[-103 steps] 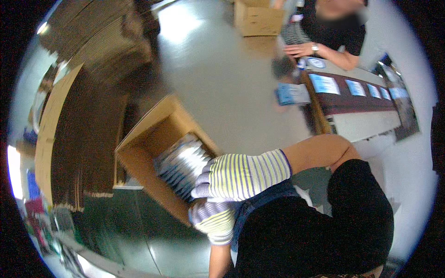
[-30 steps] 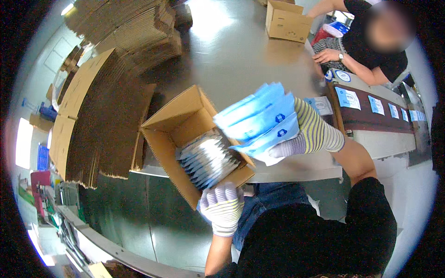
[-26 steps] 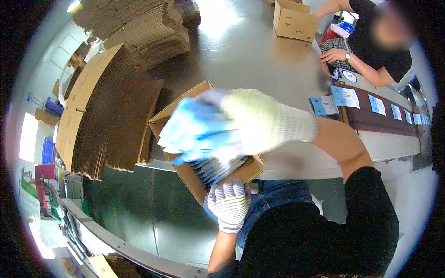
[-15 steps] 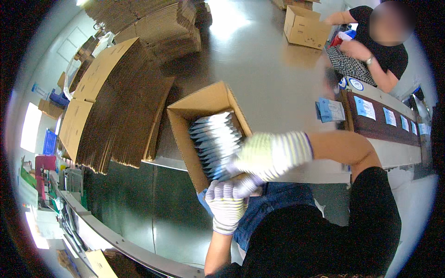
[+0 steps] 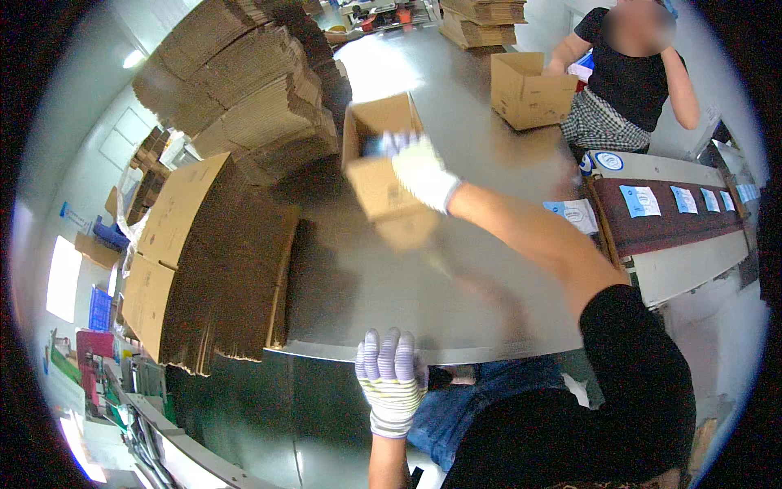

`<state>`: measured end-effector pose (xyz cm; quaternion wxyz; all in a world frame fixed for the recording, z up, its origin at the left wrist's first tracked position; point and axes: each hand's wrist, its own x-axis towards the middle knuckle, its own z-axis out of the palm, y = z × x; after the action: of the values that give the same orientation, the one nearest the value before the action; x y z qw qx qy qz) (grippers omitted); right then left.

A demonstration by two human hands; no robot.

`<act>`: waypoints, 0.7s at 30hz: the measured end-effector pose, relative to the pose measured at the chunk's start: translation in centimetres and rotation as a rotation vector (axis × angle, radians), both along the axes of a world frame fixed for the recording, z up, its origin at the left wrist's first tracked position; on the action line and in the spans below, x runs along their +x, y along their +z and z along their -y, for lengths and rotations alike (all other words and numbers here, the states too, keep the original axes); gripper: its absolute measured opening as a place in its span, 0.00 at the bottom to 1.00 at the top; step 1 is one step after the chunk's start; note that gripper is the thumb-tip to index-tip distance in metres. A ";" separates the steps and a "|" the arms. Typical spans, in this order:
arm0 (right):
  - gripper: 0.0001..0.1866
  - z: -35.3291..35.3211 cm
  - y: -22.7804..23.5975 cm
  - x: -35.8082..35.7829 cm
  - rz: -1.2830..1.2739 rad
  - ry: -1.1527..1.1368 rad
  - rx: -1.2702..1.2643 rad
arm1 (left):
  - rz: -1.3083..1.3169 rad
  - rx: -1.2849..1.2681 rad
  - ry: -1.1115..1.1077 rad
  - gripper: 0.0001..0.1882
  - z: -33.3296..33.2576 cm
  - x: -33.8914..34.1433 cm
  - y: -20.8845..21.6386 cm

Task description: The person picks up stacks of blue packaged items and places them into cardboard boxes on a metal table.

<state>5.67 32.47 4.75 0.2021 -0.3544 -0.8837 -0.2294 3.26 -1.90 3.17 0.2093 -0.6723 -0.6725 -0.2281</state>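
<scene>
An open cardboard box (image 5: pixel 379 187) stands on the metal tabletop, away from my body, with silvery-blue packets partly visible inside. My right hand (image 5: pixel 425 173), in a striped knit glove, reaches across the table and grips the box at its near right wall. Its fingers go over the rim and are blurred. My left hand (image 5: pixel 389 383), gloved the same way, is at the table's front edge above my lap. Its fingers are stretched out and it holds nothing.
Flattened cartons (image 5: pixel 204 269) stand in a row at the left, with taller carton stacks (image 5: pixel 252 98) behind. At right, a brown conveyor belt (image 5: pixel 660 216) carries blue-and-white packets; another packet (image 5: pixel 573 214) lies at its end. A co-worker (image 5: pixel 627 81) sits beyond, near another open box (image 5: pixel 531 91).
The filled box has moved from the table's front edge to farther across the table. My right hand has gone with it; my left hand is now apart from the box.
</scene>
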 end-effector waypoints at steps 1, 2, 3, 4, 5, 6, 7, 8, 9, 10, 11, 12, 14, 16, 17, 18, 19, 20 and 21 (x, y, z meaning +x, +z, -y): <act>0.27 -3.4 -1.0 -1.9 -0.049 -0.124 0.069 | -0.012 -0.046 0.044 0.24 0.3 0.1 0.1; 0.32 -5.2 -0.9 -3.3 -0.101 -0.248 0.142 | -0.033 -0.036 0.051 0.24 0.7 -0.4 0.0; 0.37 -1.9 0.8 -4.8 -0.007 -0.130 -0.058 | -0.046 -0.047 0.147 0.23 2.2 -1.6 -0.8; 0.42 2.3 2.3 -4.4 0.100 -0.032 -0.251 | -0.049 -0.056 0.221 0.23 3.4 -2.5 -1.6; 0.47 3.6 0.4 -4.1 0.131 0.097 -0.266 | -0.060 -0.082 0.267 0.22 3.7 -3.3 -1.8; 0.45 5.8 -2.0 -3.6 0.097 0.267 -0.298 | -0.083 -0.048 0.288 0.22 4.5 -4.8 -2.2; 0.44 7.6 -4.9 -3.2 0.132 0.386 -0.407 | -0.093 -0.021 0.310 0.23 4.8 -5.9 -1.2; 0.42 10.2 -6.6 -1.8 0.197 0.435 -0.475 | -0.103 0.002 0.338 0.24 5.4 -7.2 -0.2; 0.40 11.7 -8.6 -0.3 0.242 0.459 -0.597 | -0.159 0.066 0.388 0.24 5.9 -9.0 0.5; 0.37 12.7 -11.1 1.0 0.288 0.484 -0.727 | -0.215 0.123 0.438 0.25 6.4 -10.8 1.1; 0.34 13.5 -13.2 2.6 0.145 0.504 -0.682 | -0.256 0.144 0.513 0.26 6.7 -12.1 2.6; 0.32 14.1 -14.6 4.0 0.001 0.518 -0.635 | -0.296 0.167 0.584 0.26 6.6 -13.4 4.8; 0.30 14.8 -14.9 5.5 -0.009 0.488 -0.618 | -0.448 0.281 0.673 0.29 7.0 -17.5 8.5; 0.29 15.6 -15.6 7.0 -0.014 0.428 -0.612 | -0.546 0.382 0.855 0.32 5.6 -18.2 11.9; 0.29 15.8 -15.9 7.3 -0.018 0.474 -0.612 | -0.500 0.393 0.888 0.34 5.4 -19.0 12.9; 0.28 16.0 -16.0 7.5 -0.020 0.526 -0.609 | -0.454 0.406 0.927 0.35 5.6 -20.3 13.9; 0.28 16.5 -15.8 7.4 -0.026 0.552 -0.608 | -0.294 0.376 0.952 0.30 6.7 -22.8 13.3; 0.28 16.9 -15.7 7.4 -0.027 0.562 -0.603 | -0.298 0.381 0.961 0.30 7.1 -24.0 13.0; 0.28 17.0 -15.7 7.5 -0.040 0.537 -0.623 | -0.230 0.283 0.913 0.27 7.2 -24.4 13.2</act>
<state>13.21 15.42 -10.94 0.1550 -0.1600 -0.9678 0.1168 -21.09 -9.14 16.41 0.4502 -0.2945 -0.8334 -0.1265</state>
